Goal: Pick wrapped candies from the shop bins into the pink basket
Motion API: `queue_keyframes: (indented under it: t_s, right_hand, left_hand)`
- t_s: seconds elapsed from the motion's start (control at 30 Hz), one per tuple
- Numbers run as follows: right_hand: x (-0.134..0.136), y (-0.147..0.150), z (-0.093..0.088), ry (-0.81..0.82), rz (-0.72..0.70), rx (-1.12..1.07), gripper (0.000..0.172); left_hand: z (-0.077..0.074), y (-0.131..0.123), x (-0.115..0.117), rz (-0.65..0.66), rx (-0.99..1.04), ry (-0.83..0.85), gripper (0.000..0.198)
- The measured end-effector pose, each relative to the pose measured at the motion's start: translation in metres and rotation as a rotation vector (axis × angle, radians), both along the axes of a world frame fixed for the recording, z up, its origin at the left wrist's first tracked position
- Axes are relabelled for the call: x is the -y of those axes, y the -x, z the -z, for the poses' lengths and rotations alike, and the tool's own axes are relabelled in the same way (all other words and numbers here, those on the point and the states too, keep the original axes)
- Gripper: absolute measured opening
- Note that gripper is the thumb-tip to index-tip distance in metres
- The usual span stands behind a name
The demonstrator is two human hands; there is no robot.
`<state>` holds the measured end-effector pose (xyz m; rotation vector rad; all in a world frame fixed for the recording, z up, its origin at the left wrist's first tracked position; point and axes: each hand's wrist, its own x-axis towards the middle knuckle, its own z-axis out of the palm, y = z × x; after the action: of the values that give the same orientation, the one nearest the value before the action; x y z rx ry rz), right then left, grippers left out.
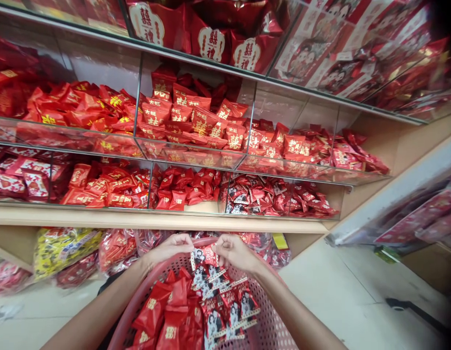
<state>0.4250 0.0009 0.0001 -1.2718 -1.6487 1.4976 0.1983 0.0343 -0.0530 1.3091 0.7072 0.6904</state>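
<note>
A person's left hand (pixel 176 244) and right hand (pixel 233 252), fingertips pinching opposite ends of a small oblong red-and-white printed packet (pixel 205 256), which lay sideways, pale dotted end pointing left, above a pink perforated plastic basket (pixel 269 317)

Forearms (pixel 104 306) angled inward, left grip (pixel 173 247) pinched, right grip (pixel 233 250) pinched

Basket (pixel 271 326) before shelves (pixel 196 222); larger packets (pixel 178 297) in left side, smaller packets (pixel 230 311) in right; bags (pixel 64 250) below shelves.
</note>
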Motion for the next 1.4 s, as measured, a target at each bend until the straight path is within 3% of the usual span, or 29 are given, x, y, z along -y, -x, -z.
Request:
queue_keyframes:
  t_s: [0.1,0.3,0.47,0.6,0.73,0.83,0.93,1.13,1.4]
  right_hand:
    - [0.005,0.002,0.001,0.007,0.073,-0.042,0.040]
    - [0.020,0.013,0.013,0.071,0.006,-0.118,0.042]
    - [0.023,0.023,0.024,0.116,0.083,-0.194,0.047]
    - [0.025,0.012,0.007,0.038,0.137,-0.278,0.040]
    - [0.032,-0.014,-0.013,0.072,0.207,-0.290,0.037]
    - [0.041,-0.033,-0.013,0.143,0.246,-0.285,0.032]
    - [0.055,-0.044,-0.004,0.236,0.244,-0.270,0.033]
    - [0.084,-0.045,0.021,0.514,0.045,-0.089,0.040]
    - [0.083,-0.021,0.059,0.594,-0.057,0.053,0.045]
  left_hand:
    - [0.000,-0.002,0.000,-0.028,0.013,0.045,0.021]
    - [0.000,-0.002,0.001,-0.062,0.046,0.088,0.022]
    - [0.006,-0.001,0.000,-0.082,0.040,0.142,0.024]
    - [0.005,-0.001,0.000,-0.075,0.065,0.231,0.026]
    - [-0.001,0.001,0.000,-0.098,-0.025,0.106,0.029]
    - [-0.002,0.003,-0.002,-0.111,-0.092,0.037,0.033]
    - [-0.002,0.003,-0.002,-0.103,-0.105,0.040,0.035]
    - [-0.004,0.002,-0.001,-0.109,-0.129,-0.001,0.032]
    - [-0.006,0.002,-0.001,-0.100,-0.161,-0.025,0.032]
